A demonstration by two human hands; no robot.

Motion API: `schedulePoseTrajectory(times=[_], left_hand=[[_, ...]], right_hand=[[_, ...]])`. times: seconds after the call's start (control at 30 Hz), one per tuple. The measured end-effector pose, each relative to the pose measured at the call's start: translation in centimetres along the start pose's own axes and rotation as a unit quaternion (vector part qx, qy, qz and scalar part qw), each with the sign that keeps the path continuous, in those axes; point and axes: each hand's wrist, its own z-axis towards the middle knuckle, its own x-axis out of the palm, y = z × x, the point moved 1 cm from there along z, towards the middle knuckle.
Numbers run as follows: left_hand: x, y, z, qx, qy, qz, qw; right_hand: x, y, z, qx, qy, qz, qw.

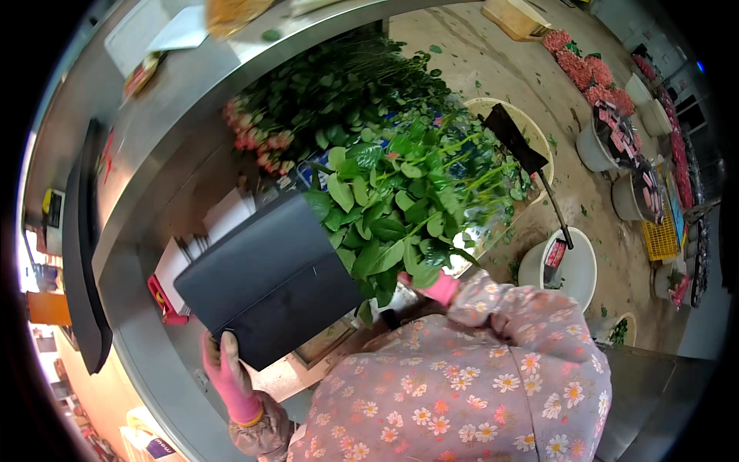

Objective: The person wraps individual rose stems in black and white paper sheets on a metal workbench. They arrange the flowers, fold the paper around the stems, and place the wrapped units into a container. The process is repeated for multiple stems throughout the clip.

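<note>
A bunch of leafy green stems (pixel 400 200) lies across in front of me, its left end inside a dark grey wrapper (pixel 269 281). Any blooms in the wrapper are hidden. My left hand (pixel 227 373), in a pink and white glove, grips the wrapper's lower left corner, thumb on the front. Under the leaves, at the wrapper's right end, is my right hand (pixel 437 286) in a pink glove; leaves cover most of its fingers. The cut stem ends point right. Behind the bunch lies a pile of darker foliage (pixel 331 92) with pink and cream roses (pixel 262 138).
A curved metal counter (pixel 154 154) runs along the left. Right of the bunch stand a cream tub (pixel 531 123), a long-handled black dustpan (pixel 516 138) and a white bucket (pixel 581 269). Further off are pink flowers (pixel 589 73) and grey buckets (pixel 593 150). Leaves litter the floor.
</note>
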Motion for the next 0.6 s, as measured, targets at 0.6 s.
schedulePoseTrajectory(times=[0.6], left_hand=[[27.3,18.0,6.7,0.237,0.039,0.372,0.896]], right_hand=[[-20.4,-7.4,5.9,0.013,0.121,-0.084,0.989]])
